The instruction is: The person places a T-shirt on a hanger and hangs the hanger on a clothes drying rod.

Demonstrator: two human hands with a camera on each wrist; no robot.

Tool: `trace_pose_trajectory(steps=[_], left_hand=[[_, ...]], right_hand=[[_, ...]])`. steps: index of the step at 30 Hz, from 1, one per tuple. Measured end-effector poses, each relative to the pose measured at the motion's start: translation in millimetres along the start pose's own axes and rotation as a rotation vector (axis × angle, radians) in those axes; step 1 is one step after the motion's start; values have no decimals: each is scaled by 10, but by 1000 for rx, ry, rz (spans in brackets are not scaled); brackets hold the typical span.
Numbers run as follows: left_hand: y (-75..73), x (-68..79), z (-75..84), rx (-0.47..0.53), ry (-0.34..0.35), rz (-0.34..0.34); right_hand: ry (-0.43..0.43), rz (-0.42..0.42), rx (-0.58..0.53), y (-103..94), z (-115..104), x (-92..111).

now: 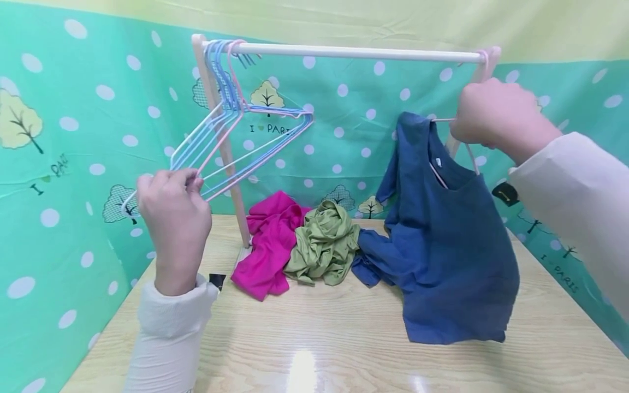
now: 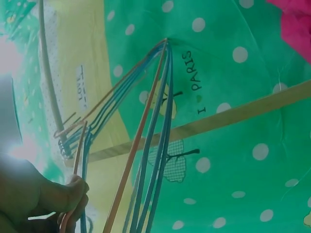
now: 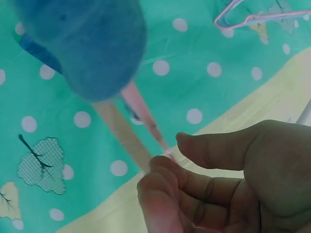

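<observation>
My left hand [image 1: 174, 213] pinches the near end of a pink clothes hanger [image 2: 127, 167] between thumb and fingers. Several blue clothes hangers [image 1: 228, 82] hang beside it, hooked together over the left end of the white rail [image 1: 363, 52]. At the right end, my right hand [image 1: 503, 117] grips another pink hanger [image 3: 146, 114] below its hook, which lies over the rail. A dark blue shirt [image 1: 462, 256] hangs on that hanger, its neckline facing me and its lower part over the table. One side of this shirt droops in folds.
A crumpled magenta garment [image 1: 270, 245] and an olive green one [image 1: 324, 245] lie on the wooden table [image 1: 275, 338] under the rail. Wooden posts [image 1: 231, 164] carry the rail. A green dotted cloth [image 1: 73, 229] surrounds the table at back and sides.
</observation>
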State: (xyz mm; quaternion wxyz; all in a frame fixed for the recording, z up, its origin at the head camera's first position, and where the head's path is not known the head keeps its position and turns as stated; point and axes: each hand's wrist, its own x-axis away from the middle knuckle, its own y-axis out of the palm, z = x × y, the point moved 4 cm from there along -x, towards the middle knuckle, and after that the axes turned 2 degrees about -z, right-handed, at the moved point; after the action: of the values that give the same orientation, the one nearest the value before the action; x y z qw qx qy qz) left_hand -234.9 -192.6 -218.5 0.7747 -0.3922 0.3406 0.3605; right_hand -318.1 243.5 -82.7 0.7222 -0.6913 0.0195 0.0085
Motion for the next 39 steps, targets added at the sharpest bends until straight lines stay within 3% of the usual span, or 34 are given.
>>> trace_pose_trajectory(steps=[7, 22, 29, 39], left_hand=[[25, -21, -38, 66, -17, 20], [-5, -10, 9, 136, -14, 93], [-94, 7, 83, 176, -16, 45], [-237, 52, 196, 150, 41, -78]], right_hand=[[-15, -1, 101, -39, -270, 38], [-137, 31, 106, 145, -790, -56], [-136, 11, 72, 434, -1089, -116], [-147, 5, -76, 1071, -1306, -326]])
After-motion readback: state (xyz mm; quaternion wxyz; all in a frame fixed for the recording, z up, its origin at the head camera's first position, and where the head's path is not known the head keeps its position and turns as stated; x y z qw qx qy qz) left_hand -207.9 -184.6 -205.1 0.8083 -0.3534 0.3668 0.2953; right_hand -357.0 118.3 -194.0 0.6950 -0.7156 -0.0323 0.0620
